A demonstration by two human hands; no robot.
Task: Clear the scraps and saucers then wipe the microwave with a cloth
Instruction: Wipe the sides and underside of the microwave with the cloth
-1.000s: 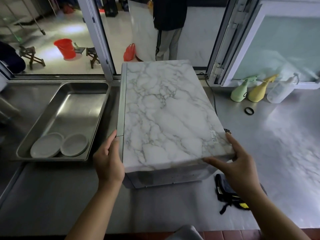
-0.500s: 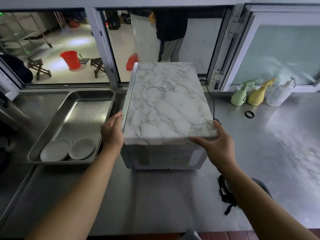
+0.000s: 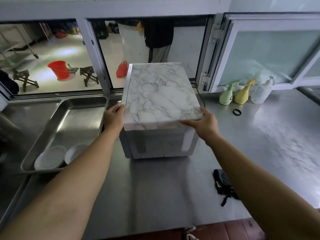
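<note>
Dim indoors; daylight enters through the window (image 3: 57, 56), leaving pale glare on the steel surface (image 3: 277, 135). Wide-angle bending at edges; arms softly blurred.

The microwave (image 3: 161, 96) has a top with a white and gray marble look, smooth and a bit shiny. Its near side is plain gray and dull. The counter (image 3: 155, 193) is shiny metal, and so is the tray (image 3: 83, 108). The two saucers (image 3: 59, 157) look white and smooth. The spray bottles (image 3: 242, 93) look like plastic.
</note>
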